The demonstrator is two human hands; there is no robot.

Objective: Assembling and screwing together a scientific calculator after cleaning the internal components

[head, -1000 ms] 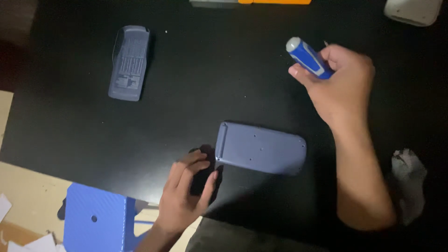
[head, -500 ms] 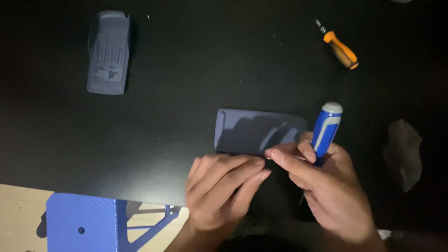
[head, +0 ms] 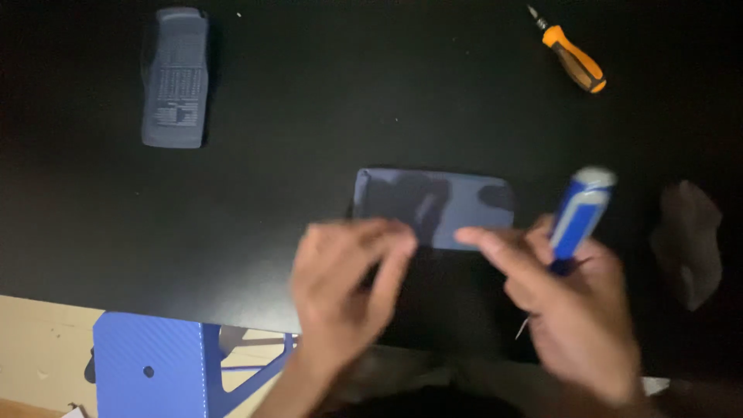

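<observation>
- Head view: my left hand [head: 348,282] lies with loose, extended fingers at the near edge of the flat blue-grey case [head: 433,207], gripping nothing.
- My right hand [head: 576,317] is closed around the blue-handled screwdriver [head: 579,217], forefinger stretched onto the case.
- That case lies flat mid-counter [head: 309,131], apparently in one piece; I judge the work on it barely begun.
- Untouched and well apart: an orange screwdriver [head: 573,59], a grey remote-like device [head: 175,77], a crumpled cloth [head: 687,241].

A dim, black tabletop [head: 325,116] fills the view above a pale wooden floor [head: 39,340].
</observation>
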